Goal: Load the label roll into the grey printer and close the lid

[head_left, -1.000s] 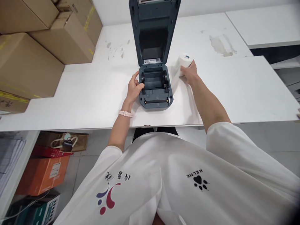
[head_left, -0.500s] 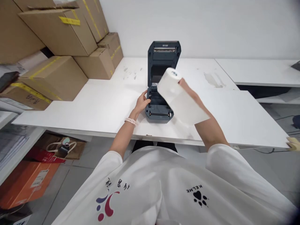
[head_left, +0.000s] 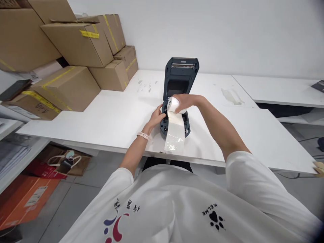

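A dark grey label printer [head_left: 168, 78] stands on the white table with its lid raised and its bay exposed. My right hand [head_left: 186, 100] is closed around a white label roll [head_left: 172, 105], which lies crosswise in the back of the bay. A loose label strip [head_left: 174, 131] hangs from the roll over the printer's front and past it onto the table. At the printer's left side, my left hand [head_left: 156, 117] grips the side wall, with the thumb over the inner edge. The roll and strip cover much of the bay.
Cardboard boxes [head_left: 73, 44] are stacked on the left end of the table [head_left: 121, 118]. A second white table [head_left: 286, 84] adjoins at the right. Below at the left are an orange box [head_left: 27, 199] and a paper bag [head_left: 78, 165].
My right hand has brought the label roll left and down into the printer, turning it crosswise. The strip now hangs forward over the front. My left hand stays on the printer's side.
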A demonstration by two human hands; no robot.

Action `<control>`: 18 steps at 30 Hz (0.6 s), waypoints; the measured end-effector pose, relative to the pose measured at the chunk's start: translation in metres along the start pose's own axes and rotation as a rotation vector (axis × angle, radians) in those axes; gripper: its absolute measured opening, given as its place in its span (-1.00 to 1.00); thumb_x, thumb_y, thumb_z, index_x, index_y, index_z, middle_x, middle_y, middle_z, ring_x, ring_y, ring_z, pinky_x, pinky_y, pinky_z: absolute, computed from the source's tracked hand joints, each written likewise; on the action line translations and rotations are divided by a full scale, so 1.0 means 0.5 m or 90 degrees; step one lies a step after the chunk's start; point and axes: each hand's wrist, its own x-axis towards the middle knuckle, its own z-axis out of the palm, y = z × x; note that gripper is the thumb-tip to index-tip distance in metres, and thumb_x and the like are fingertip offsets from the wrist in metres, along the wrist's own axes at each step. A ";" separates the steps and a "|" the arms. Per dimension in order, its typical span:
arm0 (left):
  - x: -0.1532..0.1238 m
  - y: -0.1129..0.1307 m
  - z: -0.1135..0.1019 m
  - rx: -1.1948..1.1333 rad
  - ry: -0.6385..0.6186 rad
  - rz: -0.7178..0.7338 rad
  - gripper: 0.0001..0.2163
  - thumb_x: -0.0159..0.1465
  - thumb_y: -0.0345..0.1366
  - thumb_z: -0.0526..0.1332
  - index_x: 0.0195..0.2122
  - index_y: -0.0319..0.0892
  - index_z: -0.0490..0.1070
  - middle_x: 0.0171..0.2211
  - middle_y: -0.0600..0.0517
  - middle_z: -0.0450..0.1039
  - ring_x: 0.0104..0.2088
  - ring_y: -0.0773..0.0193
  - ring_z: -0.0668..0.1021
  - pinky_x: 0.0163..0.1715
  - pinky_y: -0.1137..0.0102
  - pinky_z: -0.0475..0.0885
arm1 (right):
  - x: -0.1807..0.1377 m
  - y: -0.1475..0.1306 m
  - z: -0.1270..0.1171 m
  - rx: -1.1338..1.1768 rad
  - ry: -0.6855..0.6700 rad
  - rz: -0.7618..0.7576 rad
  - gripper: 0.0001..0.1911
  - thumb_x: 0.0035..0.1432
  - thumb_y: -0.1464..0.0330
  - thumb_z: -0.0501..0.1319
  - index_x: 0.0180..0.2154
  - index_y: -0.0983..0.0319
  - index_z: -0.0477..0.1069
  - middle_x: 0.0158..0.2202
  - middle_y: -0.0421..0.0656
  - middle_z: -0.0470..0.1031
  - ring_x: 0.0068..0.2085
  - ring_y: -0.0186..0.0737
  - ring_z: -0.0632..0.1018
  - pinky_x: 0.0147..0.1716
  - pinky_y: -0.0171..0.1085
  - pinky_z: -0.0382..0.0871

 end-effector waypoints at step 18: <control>-0.007 0.020 -0.012 0.028 -0.052 -0.037 -0.18 0.12 -0.41 0.20 0.46 -0.19 0.10 -0.48 0.15 0.19 -0.46 0.31 0.30 -0.41 0.37 0.18 | 0.004 0.018 -0.014 0.093 0.363 -0.110 -0.46 0.43 -0.03 -0.06 -0.11 0.20 0.52 -0.02 -0.02 0.59 0.12 0.00 0.52 0.12 -0.01 0.38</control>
